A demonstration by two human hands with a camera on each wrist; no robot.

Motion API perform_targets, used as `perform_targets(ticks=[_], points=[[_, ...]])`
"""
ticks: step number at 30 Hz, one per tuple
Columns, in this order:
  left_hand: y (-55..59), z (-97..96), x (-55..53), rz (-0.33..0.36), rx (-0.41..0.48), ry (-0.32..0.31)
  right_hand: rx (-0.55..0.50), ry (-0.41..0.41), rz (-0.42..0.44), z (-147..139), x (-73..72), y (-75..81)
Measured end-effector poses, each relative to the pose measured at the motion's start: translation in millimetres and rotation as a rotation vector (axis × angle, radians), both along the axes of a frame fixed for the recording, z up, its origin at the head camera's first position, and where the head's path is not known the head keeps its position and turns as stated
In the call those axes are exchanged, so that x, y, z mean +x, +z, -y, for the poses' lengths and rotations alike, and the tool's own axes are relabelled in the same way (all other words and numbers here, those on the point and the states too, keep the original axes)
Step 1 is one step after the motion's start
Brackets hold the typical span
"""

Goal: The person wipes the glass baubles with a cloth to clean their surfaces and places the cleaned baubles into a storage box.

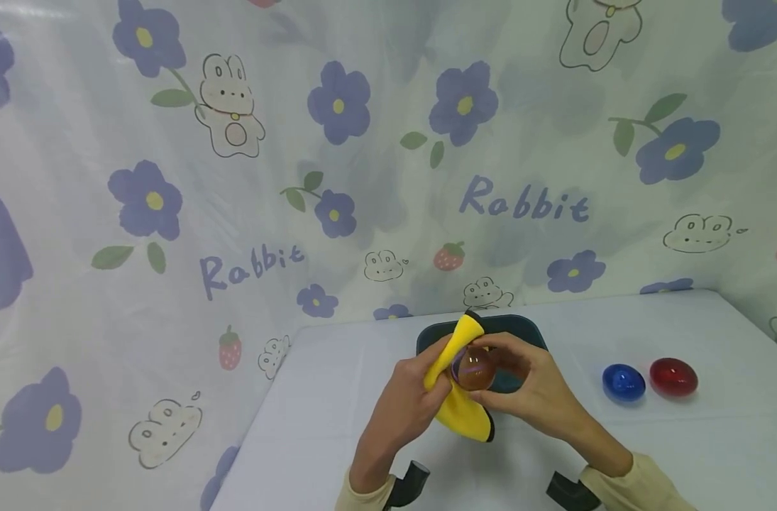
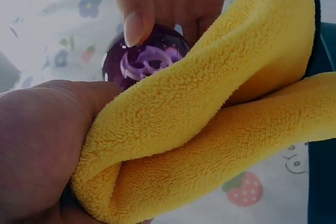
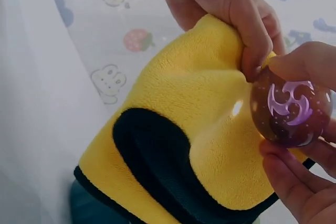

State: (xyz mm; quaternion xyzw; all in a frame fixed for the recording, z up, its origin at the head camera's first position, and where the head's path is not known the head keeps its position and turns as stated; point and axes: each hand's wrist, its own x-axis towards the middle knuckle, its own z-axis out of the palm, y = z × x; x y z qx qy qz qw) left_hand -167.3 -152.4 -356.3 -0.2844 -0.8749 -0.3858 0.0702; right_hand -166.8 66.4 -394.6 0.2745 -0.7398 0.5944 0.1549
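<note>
My right hand (image 1: pixel 522 387) pinches a glossy purple egg-shaped stone (image 1: pixel 473 369) with a pale swirl mark, held above the table. The same stone (image 3: pixel 290 108) shows between fingertips in the right wrist view. My left hand (image 1: pixel 414 397) grips a yellow cloth (image 1: pixel 458 411) with black trim and presses it against the stone's left side. In the left wrist view the yellow cloth (image 2: pixel 210 129) fills the frame, with the stone (image 2: pixel 144 59) behind it under a thumb. A dark patch on the cloth (image 3: pixel 152 156) faces the right wrist camera.
A dark tray (image 1: pixel 528 333) lies on the white table (image 1: pixel 337 397) just behind the hands. A blue egg stone (image 1: pixel 623 382) and a red one (image 1: pixel 673 376) lie to the right. A rabbit-and-flower curtain (image 1: pixel 235 177) hangs behind and left.
</note>
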Motion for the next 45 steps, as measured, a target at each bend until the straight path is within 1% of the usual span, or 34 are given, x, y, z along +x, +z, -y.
perform_targets(ticks=[5,13,18,21,25,29,35,38,45], points=[[0.4,-1.1,0.7,0.047,-0.016,0.013,-0.033,-0.014,-0.002,0.5,-1.0,0.5],[2.7,-1.5,0.9,0.073,-0.028,0.013,-0.054,-0.062,0.048,0.2,-4.7,-1.8],[4.2,-2.7,2.1,0.076,-0.032,0.004,-0.045,-0.105,0.066,-2.6,-8.1,-1.9],[4.8,-3.3,3.6,0.092,-0.035,0.006,-0.035,-0.127,0.079,-4.8,-10.2,-1.8],[5.1,-3.8,5.4,0.101,-0.041,0.011,-0.012,-0.156,0.072,-7.1,-12.6,-2.7],[5.7,-4.1,7.7,0.085,-0.044,0.011,0.033,-0.189,0.07,-9.0,-14.2,-4.2],[8.3,-3.5,11.3,0.045,-0.049,0.026,0.096,-0.224,0.103,-10.4,-15.4,-4.9],[9.1,-3.5,12.2,0.034,-0.049,0.033,0.115,-0.221,0.113,-10.5,-15.7,-5.8],[8.2,-3.1,13.5,0.003,-0.024,0.039,0.13,-0.184,0.133,-9.7,-15.2,-6.3]])
